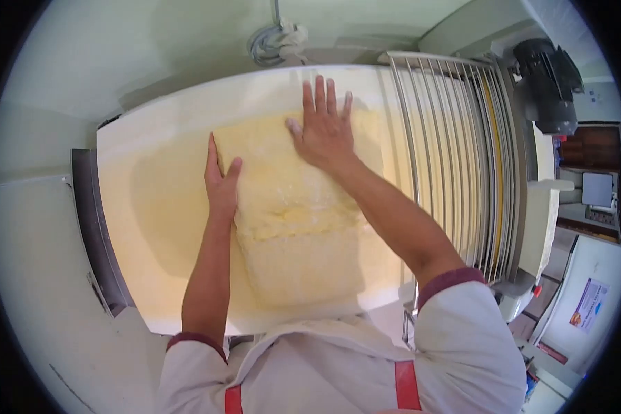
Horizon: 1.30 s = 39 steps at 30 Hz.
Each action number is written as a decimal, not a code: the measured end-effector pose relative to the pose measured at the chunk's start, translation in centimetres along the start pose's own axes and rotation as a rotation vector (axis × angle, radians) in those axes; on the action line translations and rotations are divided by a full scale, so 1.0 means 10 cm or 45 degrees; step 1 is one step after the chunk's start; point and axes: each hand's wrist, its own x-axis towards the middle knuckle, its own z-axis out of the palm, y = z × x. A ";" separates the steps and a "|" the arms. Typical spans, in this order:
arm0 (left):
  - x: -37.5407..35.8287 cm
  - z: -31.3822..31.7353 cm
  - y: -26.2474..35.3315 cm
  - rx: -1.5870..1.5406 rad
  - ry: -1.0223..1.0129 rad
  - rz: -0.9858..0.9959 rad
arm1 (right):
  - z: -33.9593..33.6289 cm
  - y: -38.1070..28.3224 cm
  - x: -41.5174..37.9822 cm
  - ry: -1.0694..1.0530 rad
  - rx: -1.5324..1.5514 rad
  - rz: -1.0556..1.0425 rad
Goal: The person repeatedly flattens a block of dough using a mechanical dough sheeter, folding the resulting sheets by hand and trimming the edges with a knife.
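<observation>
A large slab of pale yellow dough point(290, 186) lies on the flour-dusted work surface point(165, 200), with a step across it where a thicker far layer meets a thinner near part. My left hand point(221, 179) is at the dough's left edge, thumb on its top and fingers along its side, apart from each other. Flat on the far right part of the dough rests my right hand point(323, 131), its fingers spread and pointing away from me. Neither hand grips anything; the underside of the dough is hidden.
A metal wire guard point(445, 165) of a machine rises at the right, close to my right forearm. Behind it sits a dark motor point(548, 83). A coiled grey cable point(269, 45) hangs on the far wall. A poster point(589, 303) shows at the far right.
</observation>
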 end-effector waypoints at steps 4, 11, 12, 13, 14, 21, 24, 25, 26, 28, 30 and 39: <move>-0.02 0.03 0.13 -0.116 -0.024 -0.044 | -0.09 0.10 0.06 0.002 -0.030 -0.030; 0.02 0.04 0.05 -0.038 0.002 -0.037 | -0.05 0.59 0.02 0.002 -0.087 0.046; 0.03 0.03 0.05 -0.033 -0.010 -0.045 | -0.03 0.60 0.02 0.010 -0.078 0.050; 0.02 0.03 0.06 -0.036 -0.022 -0.042 | -0.06 0.61 0.02 0.027 -0.079 0.051; 0.03 0.03 0.08 -0.001 -0.022 -0.033 | -0.06 0.63 0.04 0.027 -0.066 0.050; -0.97 -0.53 0.26 0.385 0.078 -0.305 | -0.43 0.83 -1.21 0.241 0.730 0.226; -2.09 -0.78 0.03 0.283 -0.050 -0.600 | -0.57 0.73 -2.50 -0.168 0.847 0.702; -2.21 -0.69 0.06 0.326 -0.031 -0.609 | -0.62 0.68 -2.74 -0.363 0.935 0.891; -2.34 -0.50 0.12 0.372 -0.014 -0.616 | -0.64 0.63 -2.80 -0.369 0.819 0.876; -2.43 -0.29 0.32 0.414 0.005 -0.787 | -0.69 0.46 -2.90 -0.402 0.585 0.857; -2.21 -0.18 0.39 0.322 -0.038 -0.955 | -0.81 0.44 -2.80 -0.403 0.621 0.881; -2.46 -0.07 0.24 -0.113 -0.041 -0.703 | -0.43 0.04 -2.64 -0.213 0.027 0.153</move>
